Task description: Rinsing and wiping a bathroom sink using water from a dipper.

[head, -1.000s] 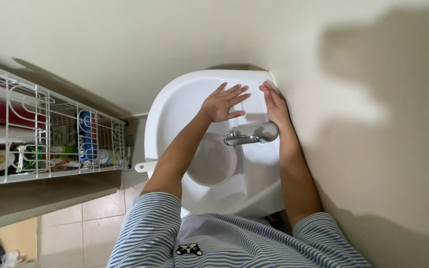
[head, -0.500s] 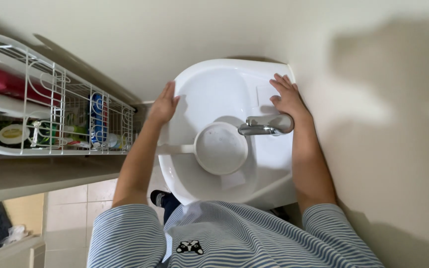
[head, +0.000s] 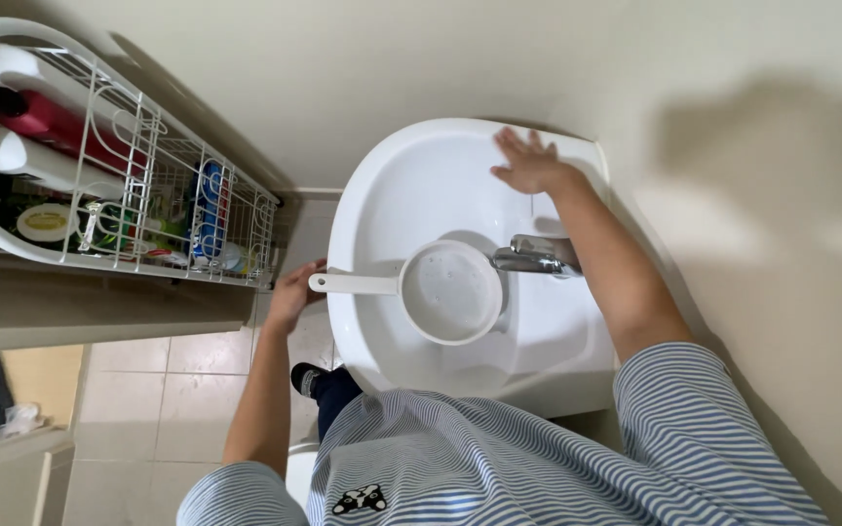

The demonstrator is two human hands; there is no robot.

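sink [head: 382, 195] holds a white ladle [head: 440, 290] under the tap [head: 533, 258]. left hand [head: 294, 292] curls at the ladle's handle tip; whether it grips i cannot tell. right hand [head: 528, 161] lies flat, fingers spread, on the far rim.

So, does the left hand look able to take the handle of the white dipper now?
Probably yes. The left hand is at the sink's outer edge, right beside the tip of the dipper handle, which sticks out over the rim. Nothing lies between them. The right hand is far off, on the basin's back.
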